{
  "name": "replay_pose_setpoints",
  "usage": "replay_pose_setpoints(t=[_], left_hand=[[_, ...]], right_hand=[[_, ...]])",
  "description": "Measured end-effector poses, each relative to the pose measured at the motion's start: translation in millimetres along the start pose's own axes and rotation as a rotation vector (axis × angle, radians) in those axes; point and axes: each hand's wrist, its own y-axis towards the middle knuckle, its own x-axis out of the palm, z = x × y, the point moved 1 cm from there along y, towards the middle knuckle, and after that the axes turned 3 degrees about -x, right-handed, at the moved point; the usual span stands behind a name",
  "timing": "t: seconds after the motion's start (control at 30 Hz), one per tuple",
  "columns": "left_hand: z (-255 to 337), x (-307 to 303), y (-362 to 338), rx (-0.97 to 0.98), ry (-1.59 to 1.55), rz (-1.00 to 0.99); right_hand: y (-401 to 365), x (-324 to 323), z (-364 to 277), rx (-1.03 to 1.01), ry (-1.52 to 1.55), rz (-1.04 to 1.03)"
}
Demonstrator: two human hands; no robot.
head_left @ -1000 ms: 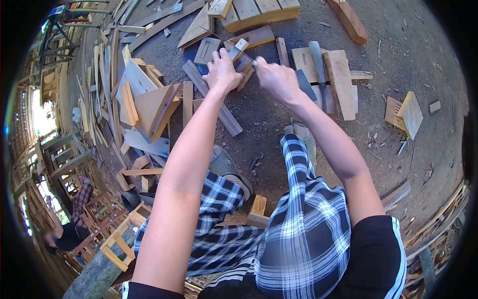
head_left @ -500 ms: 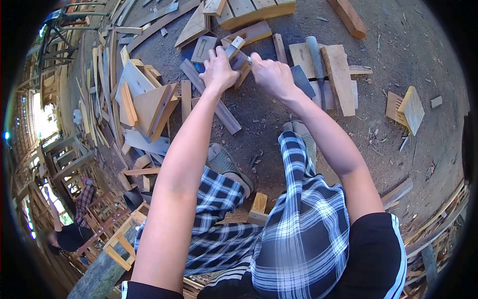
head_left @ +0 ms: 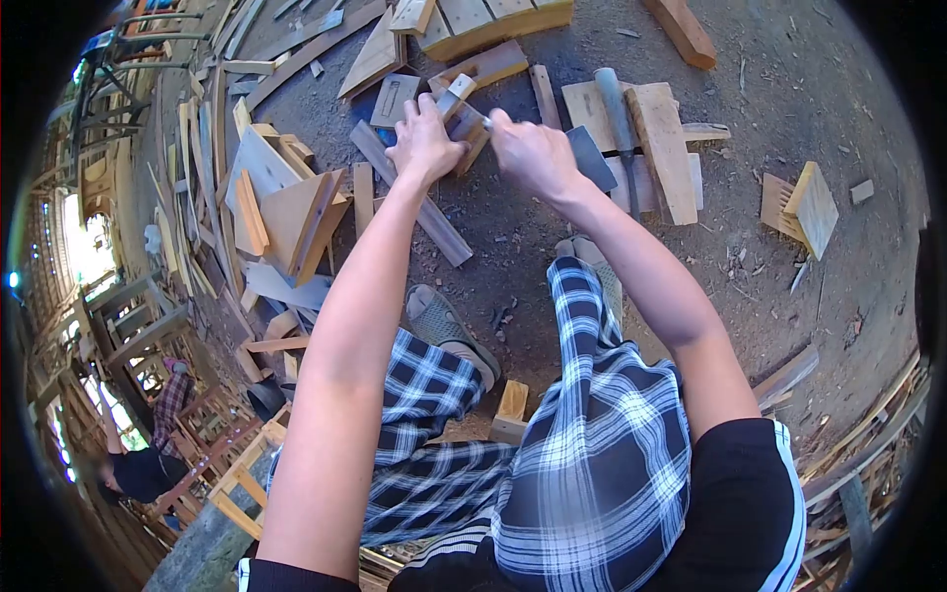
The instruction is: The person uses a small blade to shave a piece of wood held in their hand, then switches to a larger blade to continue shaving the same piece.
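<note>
My left hand [head_left: 426,148] presses on a narrow strip of wood with a pale end [head_left: 460,87], its fingers bent over the strip's left side. The strip lies across a brown wood block [head_left: 475,156] on the ground. My right hand [head_left: 533,156] is closed just to the right of that block, its thumb and forefinger pinched at the block's edge. A small pale, shiny tip [head_left: 486,123] shows at these fingers; the rest of what they hold is hidden. A flat block with a slot [head_left: 397,99] lies beyond my left fingers.
A long chisel-like tool with a grey-blue handle [head_left: 614,109] rests on boards at the right, beside a dark flat plate [head_left: 592,158]. Wood offcuts [head_left: 296,212] are heaped at the left. Farther left, another person [head_left: 143,474] is near wooden frames.
The view has shifted slightly, so the ground items sit a little left and higher. Both hands stay at the wood block, with my right fingers only slightly moved.
</note>
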Motion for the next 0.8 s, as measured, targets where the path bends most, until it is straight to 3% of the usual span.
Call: replay_pose_setpoints(t=[0.13,0.23,0.43,0.6,0.67,0.8], left_hand=[[4,-3,0,0.003,0.0,-0.018],[1,1,-4,0.017,0.007,-0.004],[2,2,3,-0.04,-0.061,-0.033],[1,1,2,-0.012,-0.021,-0.022],[2,2,1,-0.005,-0.008,-0.012],[4,1,2,0.011,-0.016,-0.008]], right_hand=[[-65,-23,7,0.103,-0.012,-0.128],[-65,-30,4,0.104,-0.011,-0.108],[25,3,-8,-0.019,-0.049,0.054],[-42,-17,2,0.028,0.016,-0.011],[-70,-28,5,0.101,-0.009,-0.139],[-39,-18,2,0.075,-0.001,-0.066]])
